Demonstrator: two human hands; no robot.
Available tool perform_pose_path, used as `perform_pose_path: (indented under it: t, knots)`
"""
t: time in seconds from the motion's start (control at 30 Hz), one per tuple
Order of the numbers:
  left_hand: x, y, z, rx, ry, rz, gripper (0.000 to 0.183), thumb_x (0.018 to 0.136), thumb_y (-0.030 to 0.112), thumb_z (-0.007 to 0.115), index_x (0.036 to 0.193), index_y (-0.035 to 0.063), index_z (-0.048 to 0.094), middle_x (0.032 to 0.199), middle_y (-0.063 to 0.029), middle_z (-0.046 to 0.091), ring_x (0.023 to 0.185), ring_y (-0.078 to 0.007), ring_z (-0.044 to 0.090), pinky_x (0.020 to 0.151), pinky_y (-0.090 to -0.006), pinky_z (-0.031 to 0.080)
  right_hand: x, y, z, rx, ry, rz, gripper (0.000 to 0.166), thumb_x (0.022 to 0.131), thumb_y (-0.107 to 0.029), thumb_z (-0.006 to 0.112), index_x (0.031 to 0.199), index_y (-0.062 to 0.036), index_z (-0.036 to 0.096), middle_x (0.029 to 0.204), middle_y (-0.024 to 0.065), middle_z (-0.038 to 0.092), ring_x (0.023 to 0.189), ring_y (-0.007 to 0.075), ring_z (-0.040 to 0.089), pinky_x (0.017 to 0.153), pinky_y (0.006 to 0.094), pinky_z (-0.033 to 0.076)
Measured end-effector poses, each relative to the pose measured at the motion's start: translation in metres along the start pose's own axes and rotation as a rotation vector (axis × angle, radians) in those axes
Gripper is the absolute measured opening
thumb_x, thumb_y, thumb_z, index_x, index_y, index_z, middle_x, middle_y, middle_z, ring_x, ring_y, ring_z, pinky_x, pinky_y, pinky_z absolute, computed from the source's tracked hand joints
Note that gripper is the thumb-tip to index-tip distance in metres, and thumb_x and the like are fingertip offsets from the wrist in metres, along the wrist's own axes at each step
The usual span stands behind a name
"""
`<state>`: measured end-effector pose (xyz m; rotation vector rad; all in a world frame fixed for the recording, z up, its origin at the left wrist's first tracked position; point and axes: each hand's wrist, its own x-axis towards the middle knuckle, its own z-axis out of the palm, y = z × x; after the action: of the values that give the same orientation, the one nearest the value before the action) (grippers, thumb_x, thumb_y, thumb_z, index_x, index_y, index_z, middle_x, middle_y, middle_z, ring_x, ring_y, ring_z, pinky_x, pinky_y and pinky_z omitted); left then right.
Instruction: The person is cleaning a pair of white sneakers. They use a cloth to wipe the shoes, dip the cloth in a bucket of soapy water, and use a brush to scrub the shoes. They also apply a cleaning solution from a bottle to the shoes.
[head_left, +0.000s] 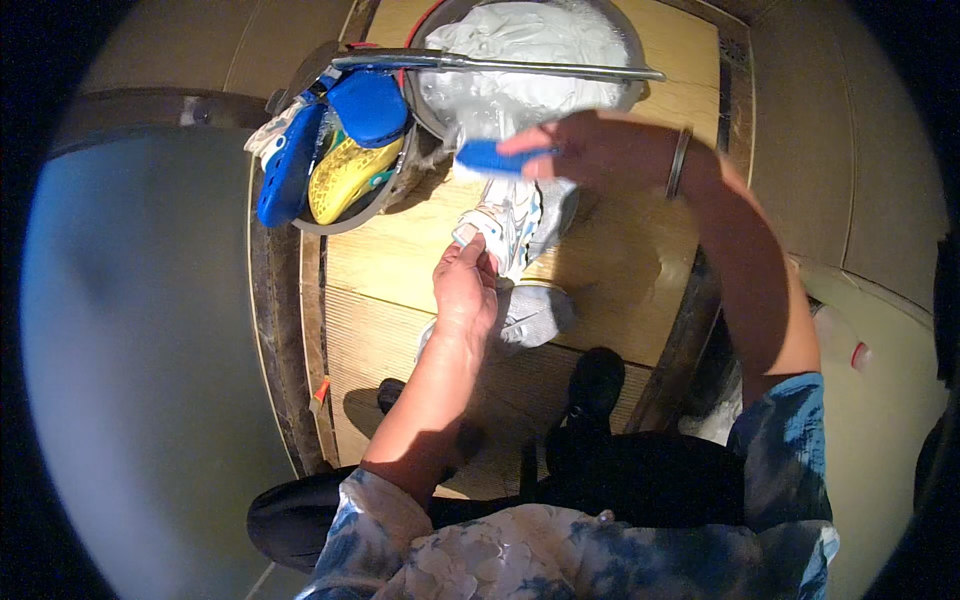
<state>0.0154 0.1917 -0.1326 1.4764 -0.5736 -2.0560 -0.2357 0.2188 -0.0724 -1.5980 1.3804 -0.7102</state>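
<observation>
My left hand (466, 281) grips a white sneaker with blue and beige patches (514, 221) by a part near its opening. In my right hand (541, 150) is a blue scrub brush (486, 156), blurred, at the far end of the sneaker. What the bristles touch cannot be made out. A grey shoe (556, 210) lies just right of the sneaker, partly hidden. Nearer me, another grey shoe (534, 313) rests on the floor beside my left wrist.
Ahead stands a basin (636, 52) of sudsy water and white cloth (525, 45), crossed by a metal bar (555, 69). A bucket (334, 227) at left holds blue clogs (289, 169) and a yellow clog (351, 180). An orange-handled brush (321, 391) lies at the left floor edge.
</observation>
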Motion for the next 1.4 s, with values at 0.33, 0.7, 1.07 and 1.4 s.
perform_pose_path:
  t: [0.33,0.7,1.07,1.4]
  knots:
    - [0.007,-0.026,0.011,0.112,0.002,0.051,0.011,0.09,0.001,0.056,0.1,0.0049,0.059,0.087,-0.0012,0.064,0.067,-0.0082,0.057,0.058,-0.0196,0.046,-0.055,0.068,0.12,-0.139,0.484,0.312,0.043,0.096,-0.036,0.048,0.137,-0.0262,0.044,0.111,0.017,0.064,0.091,0.0323,0.066,0.08,0.0391,0.052]
    - [0.011,-0.036,0.016,0.166,-0.035,0.135,0.013,0.09,0.0,0.055,0.102,0.0017,0.059,0.088,-0.0034,0.064,0.068,-0.0089,0.056,0.061,-0.0207,0.045,-0.061,0.062,0.128,-0.054,0.475,0.397,0.044,0.097,-0.034,0.047,0.14,-0.0282,0.04,0.106,0.014,0.065,0.088,0.0313,0.066,0.074,0.0408,0.051]
    - [-0.015,0.013,0.01,0.821,-0.256,-0.003,0.017,0.092,0.01,0.057,0.1,-0.0044,0.06,0.077,-0.0056,0.066,0.063,-0.0113,0.06,0.061,-0.0231,0.05,-0.069,0.084,0.146,-0.291,0.623,0.577,0.054,0.095,-0.033,0.049,0.143,-0.0168,0.029,0.1,0.0194,0.065,0.083,0.0414,0.063,0.074,0.0482,0.051]
    - [0.043,0.053,0.043,0.787,-0.274,0.319,0.019,0.084,0.022,0.07,0.088,0.0049,0.063,0.075,0.0,0.062,0.066,-0.0071,0.054,0.062,-0.0223,0.042,-0.142,0.054,0.162,-0.339,0.881,0.391,0.038,0.089,-0.015,0.058,0.125,-0.0076,0.051,0.116,0.0112,0.054,0.099,0.0248,0.058,0.076,0.0355,0.051]
